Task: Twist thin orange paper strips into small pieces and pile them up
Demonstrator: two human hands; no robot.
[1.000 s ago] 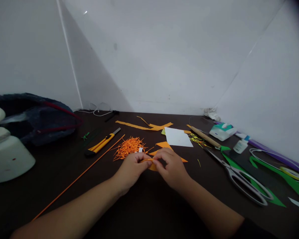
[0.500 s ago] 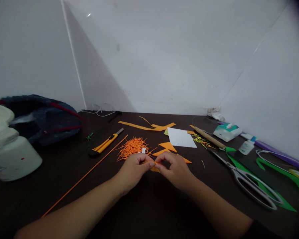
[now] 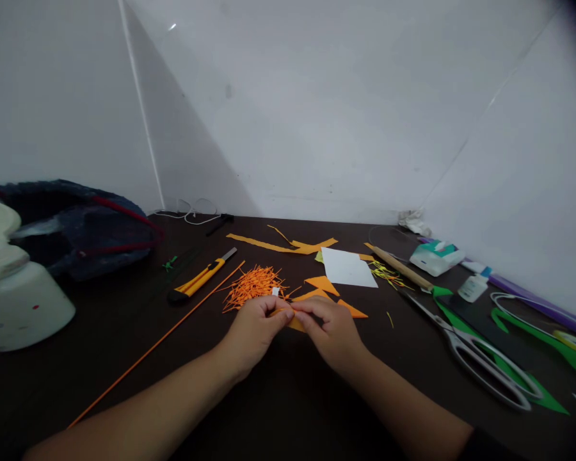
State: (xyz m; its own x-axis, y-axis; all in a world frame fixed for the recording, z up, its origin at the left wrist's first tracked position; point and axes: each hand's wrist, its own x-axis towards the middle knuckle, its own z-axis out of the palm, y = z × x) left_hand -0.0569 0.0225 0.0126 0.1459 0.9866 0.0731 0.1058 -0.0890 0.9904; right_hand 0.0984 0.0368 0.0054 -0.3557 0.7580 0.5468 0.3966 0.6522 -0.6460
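Between the fingertips of both hands is a small piece of orange paper, mostly covered by the fingers. My left hand pinches it from the left, thumb against forefinger. My right hand is closed on it from the right, and the fingertips of the two hands almost meet. Just beyond my left hand lies a heap of thin orange paper strips, with a tiny white scrap at its edge. Orange paper triangles rest beyond my right hand.
A yellow box cutter and a long orange stick lie left; a white tub stands farther out. White paper is at centre. Scissors, a wooden-handled tool, a glue bottle and green strips lie right.
My right hand's fingers have drawn flatter and a little left, closer to the left fingertips. The camera view has shifted slightly. Both hands keep their hold on the orange paper.
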